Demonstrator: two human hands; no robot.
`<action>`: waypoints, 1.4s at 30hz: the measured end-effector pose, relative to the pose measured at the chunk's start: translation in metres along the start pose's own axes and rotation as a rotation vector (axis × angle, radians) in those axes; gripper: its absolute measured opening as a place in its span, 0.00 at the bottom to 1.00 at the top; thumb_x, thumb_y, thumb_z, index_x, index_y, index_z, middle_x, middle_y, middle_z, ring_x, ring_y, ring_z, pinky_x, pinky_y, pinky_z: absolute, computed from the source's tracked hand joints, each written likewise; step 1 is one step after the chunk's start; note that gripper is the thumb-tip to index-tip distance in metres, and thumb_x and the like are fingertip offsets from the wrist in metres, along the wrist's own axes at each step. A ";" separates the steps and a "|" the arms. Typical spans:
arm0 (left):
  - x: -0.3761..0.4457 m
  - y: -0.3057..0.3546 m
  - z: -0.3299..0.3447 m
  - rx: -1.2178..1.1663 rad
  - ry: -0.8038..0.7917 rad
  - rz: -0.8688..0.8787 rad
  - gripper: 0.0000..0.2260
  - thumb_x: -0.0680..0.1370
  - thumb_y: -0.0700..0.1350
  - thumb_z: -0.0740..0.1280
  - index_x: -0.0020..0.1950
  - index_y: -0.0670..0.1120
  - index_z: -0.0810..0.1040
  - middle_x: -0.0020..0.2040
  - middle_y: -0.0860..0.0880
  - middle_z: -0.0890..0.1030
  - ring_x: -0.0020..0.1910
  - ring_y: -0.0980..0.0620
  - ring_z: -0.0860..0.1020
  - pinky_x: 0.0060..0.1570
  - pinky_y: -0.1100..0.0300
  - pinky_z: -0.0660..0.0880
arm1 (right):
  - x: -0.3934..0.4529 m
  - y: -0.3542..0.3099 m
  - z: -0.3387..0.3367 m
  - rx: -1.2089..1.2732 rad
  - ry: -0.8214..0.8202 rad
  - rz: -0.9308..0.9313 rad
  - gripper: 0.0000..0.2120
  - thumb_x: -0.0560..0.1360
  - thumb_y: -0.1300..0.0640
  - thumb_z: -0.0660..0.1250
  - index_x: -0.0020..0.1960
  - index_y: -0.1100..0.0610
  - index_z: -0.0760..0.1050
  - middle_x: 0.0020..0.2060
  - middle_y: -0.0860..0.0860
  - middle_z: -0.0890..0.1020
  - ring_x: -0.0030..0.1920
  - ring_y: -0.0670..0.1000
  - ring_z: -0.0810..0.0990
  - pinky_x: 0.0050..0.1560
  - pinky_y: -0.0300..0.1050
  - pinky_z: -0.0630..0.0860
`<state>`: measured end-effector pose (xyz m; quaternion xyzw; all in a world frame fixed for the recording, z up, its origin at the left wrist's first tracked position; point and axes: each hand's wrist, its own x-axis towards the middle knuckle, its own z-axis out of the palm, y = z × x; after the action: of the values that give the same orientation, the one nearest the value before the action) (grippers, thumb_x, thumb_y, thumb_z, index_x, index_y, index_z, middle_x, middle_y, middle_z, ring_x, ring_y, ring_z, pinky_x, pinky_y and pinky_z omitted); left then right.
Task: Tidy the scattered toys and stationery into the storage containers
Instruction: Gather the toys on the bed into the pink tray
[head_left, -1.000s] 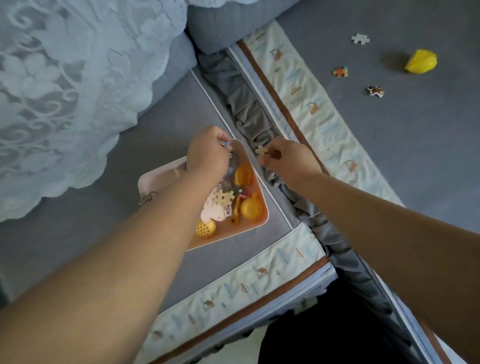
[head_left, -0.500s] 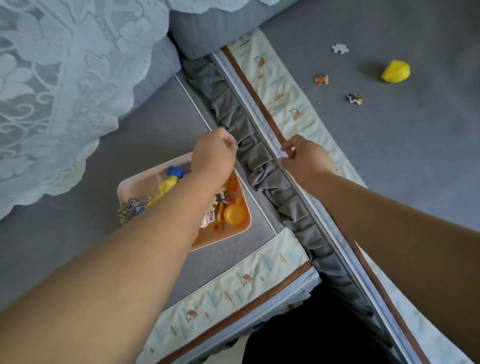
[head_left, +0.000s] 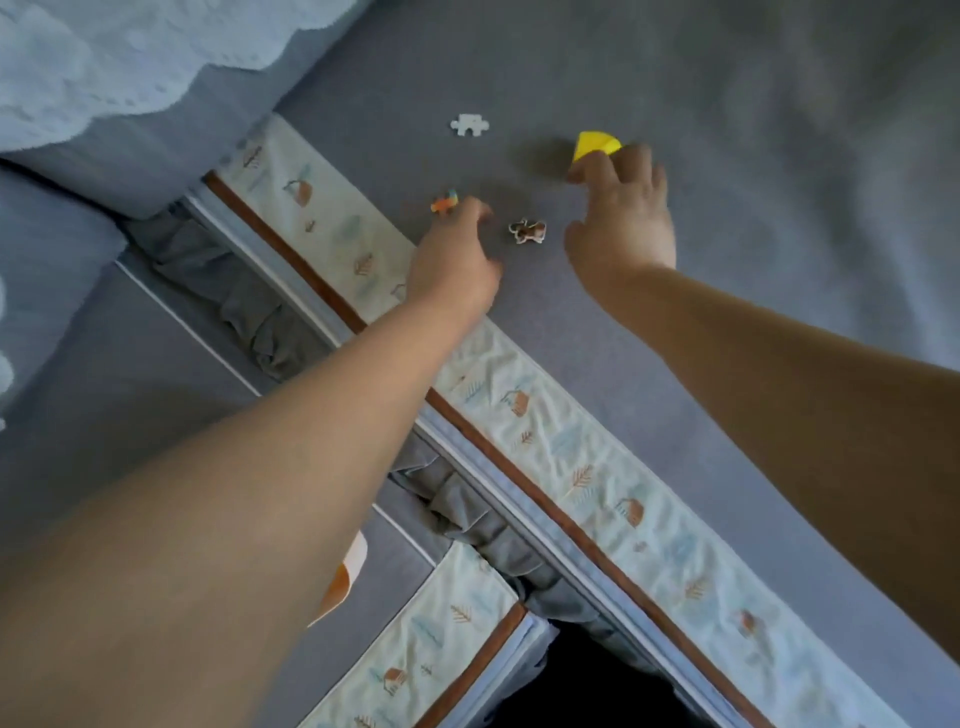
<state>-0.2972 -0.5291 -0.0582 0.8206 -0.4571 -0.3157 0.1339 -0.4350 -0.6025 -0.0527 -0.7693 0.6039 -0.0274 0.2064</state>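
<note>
On the grey bed cover lie a small orange and blue puzzle piece (head_left: 444, 202), a brown puzzle piece (head_left: 527, 231), a white puzzle piece (head_left: 469, 124) and a yellow toy (head_left: 597, 143). My left hand (head_left: 457, 254) is stretched out, its fingertips right at the orange and blue piece, not plainly gripping it. My right hand (head_left: 623, 218) has spread fingers, and their tips touch the near edge of the yellow toy. The brown piece lies untouched between my hands. Only a corner of the orange tray (head_left: 353, 566) shows under my left forearm.
A patterned cream border with a brown stripe (head_left: 519, 400) and a grey ruffle (head_left: 249, 322) run diagonally under my arms. A lace cover (head_left: 104, 57) lies at the top left. A dark gap (head_left: 597, 686) opens at the bottom.
Both hands have left the tray and reached forward over the border to the scattered pieces. The view has swung towards them, so the tray is almost out of sight.
</note>
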 end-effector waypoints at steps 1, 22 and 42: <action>0.009 0.007 0.005 0.011 0.007 0.022 0.17 0.75 0.45 0.68 0.64 0.48 0.73 0.58 0.44 0.79 0.57 0.43 0.77 0.52 0.55 0.71 | 0.008 0.002 -0.003 -0.032 0.041 -0.042 0.24 0.70 0.65 0.63 0.64 0.52 0.71 0.65 0.55 0.68 0.63 0.59 0.67 0.58 0.52 0.72; 0.004 -0.013 0.020 -0.096 -0.086 -0.084 0.07 0.74 0.45 0.72 0.40 0.50 0.74 0.34 0.53 0.76 0.41 0.46 0.79 0.41 0.56 0.74 | -0.020 0.015 0.020 0.061 -0.251 0.001 0.16 0.74 0.60 0.66 0.61 0.52 0.70 0.59 0.57 0.68 0.56 0.60 0.71 0.46 0.49 0.71; -0.194 -0.203 -0.119 -0.032 0.102 -0.371 0.08 0.73 0.51 0.72 0.48 0.48 0.81 0.45 0.48 0.83 0.46 0.47 0.81 0.44 0.54 0.76 | -0.218 -0.181 0.057 0.154 -0.630 -0.518 0.24 0.70 0.35 0.68 0.62 0.45 0.72 0.56 0.47 0.78 0.58 0.52 0.73 0.56 0.49 0.71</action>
<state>-0.1595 -0.2646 0.0064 0.9036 -0.2855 -0.3001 0.1096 -0.3111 -0.3481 0.0035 -0.8491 0.2938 0.1133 0.4242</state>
